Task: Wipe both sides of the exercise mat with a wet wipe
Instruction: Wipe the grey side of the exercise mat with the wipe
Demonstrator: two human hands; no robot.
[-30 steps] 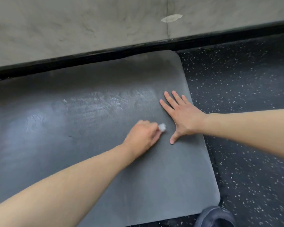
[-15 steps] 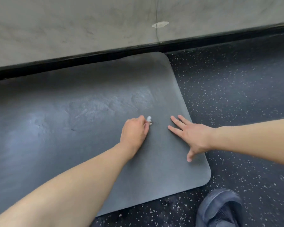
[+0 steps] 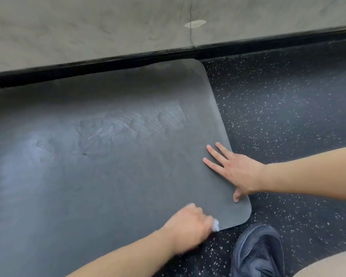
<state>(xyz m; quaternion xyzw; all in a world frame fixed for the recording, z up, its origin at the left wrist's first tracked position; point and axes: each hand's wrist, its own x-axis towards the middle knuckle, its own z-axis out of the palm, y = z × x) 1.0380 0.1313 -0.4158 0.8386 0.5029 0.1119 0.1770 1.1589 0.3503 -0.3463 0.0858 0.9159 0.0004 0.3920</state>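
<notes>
Grey mat (image 3: 112, 176) with damp streaks, right hand (image 3: 236, 172) flat on it, left hand (image 3: 190, 226) clutching white wipe (image 3: 215, 225).

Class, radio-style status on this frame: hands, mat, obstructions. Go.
Left hand grips wet wipe at mat's near edge. Right hand flat, pressing exercise mat. Shoe beside near corner, off mat.

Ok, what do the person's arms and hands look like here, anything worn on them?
Both forearms are bare, with no sleeves in view. The left hand and right hand wear no gloves, and no rings, watch or bands show. The left hand is motion-blurred, so fine detail there is unclear.
</notes>
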